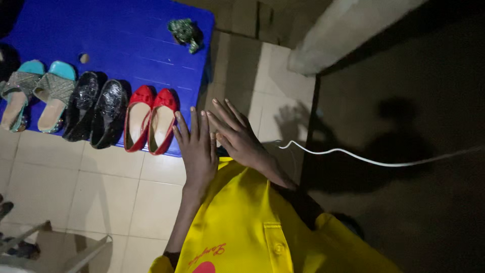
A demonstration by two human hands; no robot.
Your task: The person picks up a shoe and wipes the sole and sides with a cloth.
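Note:
My left hand [198,149] and my right hand [238,137] are held out flat in front of my yellow shirt [242,222], fingers spread, backs toward the camera. They touch or overlap near the fingers, and neither holds anything. Just left of my left hand, a pair of red flat shoes [150,120] stands at the edge of a blue plastic surface [126,45]. Further left on it are a pair of glossy black shoes [96,108] and a pair of teal sandals [38,93].
A crumpled green item [185,33] lies at the blue surface's far corner. A white cable [364,159] runs right across a dark floor. Pale tiles [101,187] lie below, a concrete ledge [343,30] is at upper right, and a metal frame [55,247] at lower left.

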